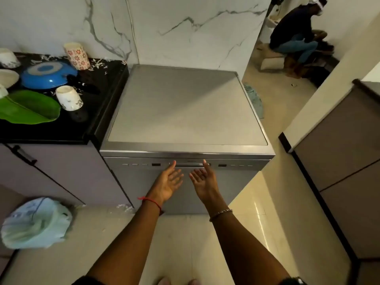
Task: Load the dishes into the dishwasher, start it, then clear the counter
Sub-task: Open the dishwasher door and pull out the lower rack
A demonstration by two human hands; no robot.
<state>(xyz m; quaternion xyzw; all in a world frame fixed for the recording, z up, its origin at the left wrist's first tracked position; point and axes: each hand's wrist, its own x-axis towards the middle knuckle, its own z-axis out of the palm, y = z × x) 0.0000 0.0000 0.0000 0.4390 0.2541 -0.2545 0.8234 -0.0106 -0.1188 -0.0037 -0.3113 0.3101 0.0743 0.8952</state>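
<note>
Nearest the camera, two bare forearms reach forward over a pale tiled floor. The left wrist wears a red thread, the right a beaded bracelet. The left hand and the right hand are both palm-up with the fingers spread and loose, holding nothing; their fingertips come up to the handle at the top of the dishwasher door, though whether they touch it cannot be told.

The dishwasher is a silver-grey box standing on the floor against a white marble wall. Its door is closed, its flat top is bare, and a narrow strip of small buttons and two dark displays runs along the upper edge of the door either side of the handle.

To the left, just beside the dishwasher, is a black counter over grey cabinets. On it lie a green leaf-shaped plate, a white cup upside down, a blue pan turned bottom-up with its black handle pointing right, a flowered cup also upside down, and white bowls at the frame's left edge.

A pale bag sits on the floor at lower left. Far off at upper right, another person crouches.
</note>
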